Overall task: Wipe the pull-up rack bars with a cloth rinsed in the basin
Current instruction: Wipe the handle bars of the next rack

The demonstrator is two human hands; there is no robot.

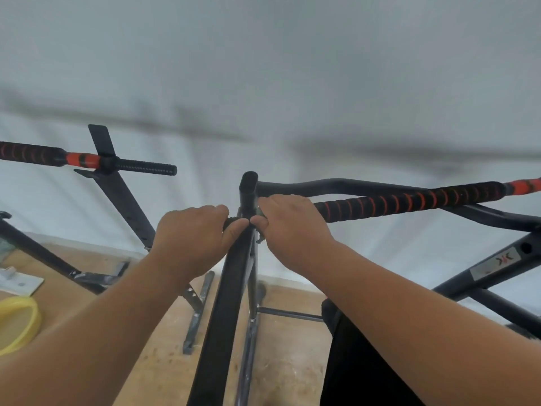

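Two bare forearms reach up and forward to the black steel upright (248, 189) of the pull-up rack. The left hand (193, 238) curls its fingers and thumb over a short ribbed black stub just left of the post, thumb tip against the metal. The right hand (292, 230) is curled on the other side of the post, its grip pinching a small grey scrap, which looks like the cloth (260, 234); only an edge of it shows below the thumb, pressed to the post. Thumb tips nearly meet across the tube.

Running right from that hand, a foam-wrapped bar (409, 200), black with orange spiral bands, lies just under a smooth bent black tube (336, 184). Well to the left of the hands, a second bar (87, 161) with orange and black foam ends in a knurled black stub, held by a flat perforated steel strut.

Below the left arm, a translucent yellow basin (27, 323) sits on the tan, speckled floor (287, 361). Beyond everything hangs a pale grey-white wall (263, 68), softly blurred
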